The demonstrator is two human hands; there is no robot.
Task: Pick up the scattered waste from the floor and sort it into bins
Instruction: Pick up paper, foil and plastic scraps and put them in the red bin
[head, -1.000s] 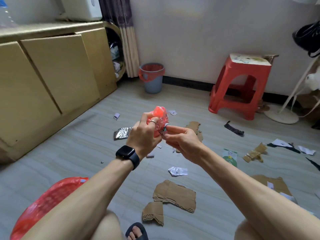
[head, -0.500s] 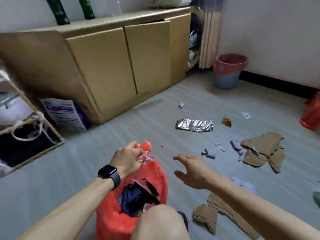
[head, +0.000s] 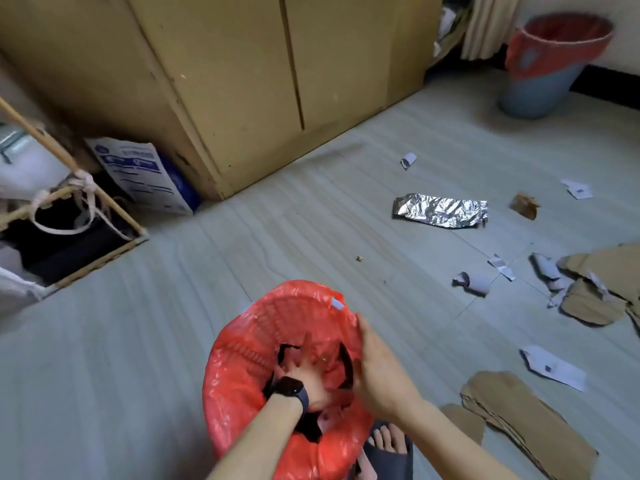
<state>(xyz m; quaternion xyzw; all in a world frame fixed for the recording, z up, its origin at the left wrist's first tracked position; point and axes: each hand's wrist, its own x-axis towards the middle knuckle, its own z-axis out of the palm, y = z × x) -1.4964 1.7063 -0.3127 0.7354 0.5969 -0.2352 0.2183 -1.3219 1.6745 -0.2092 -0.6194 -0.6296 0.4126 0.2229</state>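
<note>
- The floor (head: 173, 358) takes up most of what I see, and by my reading the job is partway done: plenty of waste lies on it, well apart from my hands.
- The wooden cabinet (head: 242, 81) runs along the back, with a blue bin with a red liner (head: 547, 64) at its far end, well away from me.
- The red-lined basket (head: 263, 341) sits just in front of me and already holds dark and red scraps, so some sorting is done.
- Torn cardboard pieces (head: 519, 420) lie to my right, with a second cluster of cardboard (head: 602, 289) further out; I judge these the biggest items left.
- My right hand (head: 377, 372) rests against the basket's near right rim, fingers (head: 363, 327) straight and pressed together along the liner, holding no waste that I can see.
- My left hand (head: 308, 375), smartwatch (head: 287, 389) on the wrist, is down inside the basket among the scraps; its fingers look loosely spread, but blur keeps me from telling whether they grip anything.
- A crumpled foil sheet (head: 441, 211) lies on open floor, well beyond both hands.
- Paper scraps (head: 554, 367) and a curled paper bit (head: 472, 282) dot the floor to the right, untouched.
</note>
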